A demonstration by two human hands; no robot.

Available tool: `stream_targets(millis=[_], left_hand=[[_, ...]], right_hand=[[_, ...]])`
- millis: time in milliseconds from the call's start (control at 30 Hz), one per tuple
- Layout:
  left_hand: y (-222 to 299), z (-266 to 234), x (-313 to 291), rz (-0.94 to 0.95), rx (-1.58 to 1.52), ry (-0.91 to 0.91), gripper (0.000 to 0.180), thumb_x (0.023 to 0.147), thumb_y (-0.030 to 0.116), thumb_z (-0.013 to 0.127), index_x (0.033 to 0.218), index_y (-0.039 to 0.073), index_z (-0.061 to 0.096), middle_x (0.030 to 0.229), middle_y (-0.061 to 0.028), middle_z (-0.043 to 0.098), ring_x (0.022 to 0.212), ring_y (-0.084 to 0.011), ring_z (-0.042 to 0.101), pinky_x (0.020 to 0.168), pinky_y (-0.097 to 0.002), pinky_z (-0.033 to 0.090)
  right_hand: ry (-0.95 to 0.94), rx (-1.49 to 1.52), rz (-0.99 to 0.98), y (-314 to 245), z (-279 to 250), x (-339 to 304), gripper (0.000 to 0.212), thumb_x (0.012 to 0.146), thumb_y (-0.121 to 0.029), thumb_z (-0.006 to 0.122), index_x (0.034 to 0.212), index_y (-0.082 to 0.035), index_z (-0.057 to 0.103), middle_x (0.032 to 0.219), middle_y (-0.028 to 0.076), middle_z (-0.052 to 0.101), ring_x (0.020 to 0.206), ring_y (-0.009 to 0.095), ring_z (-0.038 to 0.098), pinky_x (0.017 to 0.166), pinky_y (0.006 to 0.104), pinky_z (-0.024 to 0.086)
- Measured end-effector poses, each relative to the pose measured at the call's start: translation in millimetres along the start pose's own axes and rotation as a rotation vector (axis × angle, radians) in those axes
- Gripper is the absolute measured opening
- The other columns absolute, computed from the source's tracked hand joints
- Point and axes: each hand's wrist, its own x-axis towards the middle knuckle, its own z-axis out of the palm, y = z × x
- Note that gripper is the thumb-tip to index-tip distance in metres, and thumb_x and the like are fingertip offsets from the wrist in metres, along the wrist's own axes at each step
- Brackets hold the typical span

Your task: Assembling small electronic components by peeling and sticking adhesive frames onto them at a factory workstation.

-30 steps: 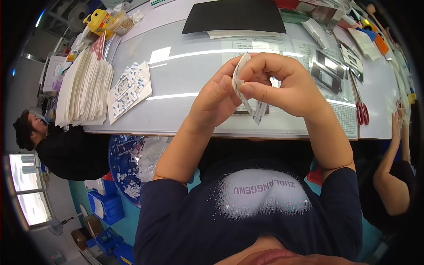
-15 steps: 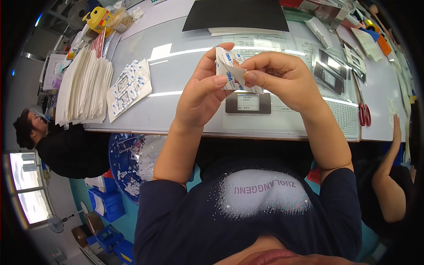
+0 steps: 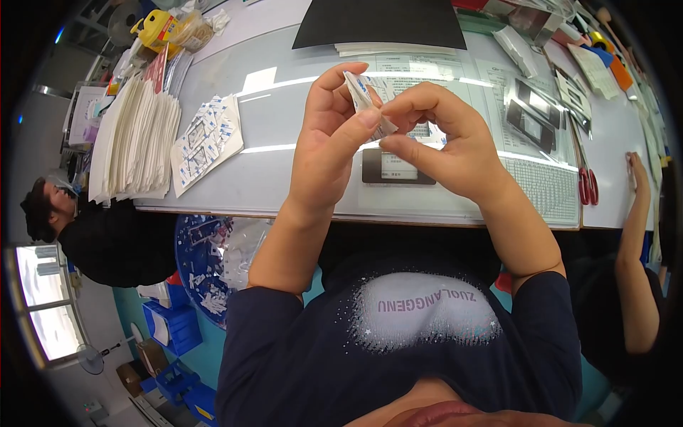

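Note:
Above the table, my left hand (image 3: 331, 135) pinches a small folded white adhesive sheet (image 3: 361, 92) with blue print, its thumb lying across the front. At the sheet's lower end, my right hand (image 3: 445, 139) is curled with thumb and index finger around the edge; its other fingers are partly hidden. Just below the hands lies a dark grey rectangular panel (image 3: 373, 167) with a pale window, on the clear table cover. To the left, a white sheet with blue-printed adhesive pieces (image 3: 206, 146) rests beside a stack of white sheets (image 3: 131, 142).
Red-handled scissors (image 3: 588, 186) and several dark panels (image 3: 530, 121) lie on the right. A black board (image 3: 380, 25) sits at the back. Below the left table edge stands a blue tub (image 3: 186, 249) of scraps. A person's arm (image 3: 633, 235) is at right; another person (image 3: 107, 242) sits left.
The adhesive sheet has tilted and folded narrower in my hands. My right hand has moved slightly left and down, its thumb and index farther apart. The arm at right has shifted.

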Motion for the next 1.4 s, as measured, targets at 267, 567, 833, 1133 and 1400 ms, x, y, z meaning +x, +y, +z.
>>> stream_targets(millis=[267,567,833,1133,1400], left_hand=[[-6,-11,2,0.051,-0.035,-0.078,0.054,0.098,0.013,0.06,0.148,0.003,0.04,0.116,-0.0078,0.062,0.11,-0.0157,0.058,0.1,-0.0335,0.045],[10,-87,-3,0.002,0.305,0.131,0.039,0.103,0.007,0.054,0.141,0.001,0.055,0.102,-0.0023,0.063,0.082,-0.0052,0.057,0.084,-0.0266,0.056],[-5,-53,-6,-0.081,0.118,-0.074,0.055,0.103,0.026,0.06,0.149,-0.001,0.043,0.13,-0.0134,0.062,0.115,-0.0205,0.063,0.099,-0.0334,0.051],[-5,5,5,-0.08,0.221,-0.082,0.054,0.106,0.023,0.055,0.145,-0.01,0.038,0.137,-0.0209,0.06,0.114,-0.0247,0.065,0.092,-0.0331,0.054],[4,-32,-1,-0.048,0.476,-0.048,0.044,0.104,0.014,0.056,0.141,-0.008,0.048,0.123,-0.0188,0.068,0.103,-0.0209,0.068,0.084,-0.0314,0.057]], right_hand=[[0.063,0.293,0.167,6,-6,0,0.014,0.097,-0.007,0.067,0.109,0.001,0.067,0.099,0.007,0.069,0.09,0.014,0.065,0.085,0.0293,0.052],[0.42,0.866,0.196,36,-81,-14,0.024,0.103,-0.022,0.061,0.117,-0.003,0.065,0.101,0.005,0.07,0.092,0.012,0.069,0.083,0.0251,0.059],[0.395,0.804,0.104,20,-68,-5,0.024,0.104,-0.021,0.06,0.119,-0.003,0.065,0.106,0.007,0.07,0.094,0.014,0.069,0.086,0.0286,0.057],[0.19,0.803,0.081,17,-41,-10,0.032,0.108,-0.026,0.048,0.129,-0.002,0.058,0.116,0.013,0.071,0.115,0.024,0.066,0.101,0.0414,0.053],[0.255,1.244,0.102,28,-94,-33,0.032,0.106,-0.023,0.05,0.124,0.001,0.062,0.116,0.015,0.071,0.115,0.028,0.068,0.094,0.0387,0.06]])
